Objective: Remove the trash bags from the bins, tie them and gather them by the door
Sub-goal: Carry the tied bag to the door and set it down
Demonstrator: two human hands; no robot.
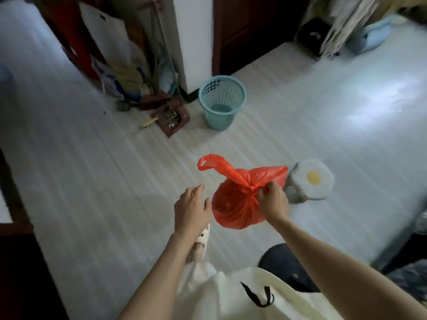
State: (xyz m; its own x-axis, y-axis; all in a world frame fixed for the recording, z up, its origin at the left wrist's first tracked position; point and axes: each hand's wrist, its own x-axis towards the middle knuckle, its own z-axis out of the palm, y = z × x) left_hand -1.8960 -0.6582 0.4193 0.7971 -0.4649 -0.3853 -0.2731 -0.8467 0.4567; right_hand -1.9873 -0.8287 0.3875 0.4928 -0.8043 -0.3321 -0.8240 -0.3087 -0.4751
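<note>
Pale floor (97,172) fills most of the view, w/ a dark wooden door (251,31) far up and beyond the grip. Well beyond the grip and a bit left, a light blue mesh bin (222,103) stands upright on the floor, no bag in it. Just right of the grip sits a round white stool (310,181) w/ a fried-egg cushion on top. The red trash bag (233,204) hangs in the air off the floor, neck gathered and twisted, one handle loop sticking up and left of the grip, the other flaring up and right. Right hand (272,200) pinches the bag's knotted neck, fingers closed tight on the plastic. Left hand (191,207) is just left of the bag, fingers spread loose, holding nothing; can't tell if it touches the bag's side.
</note>
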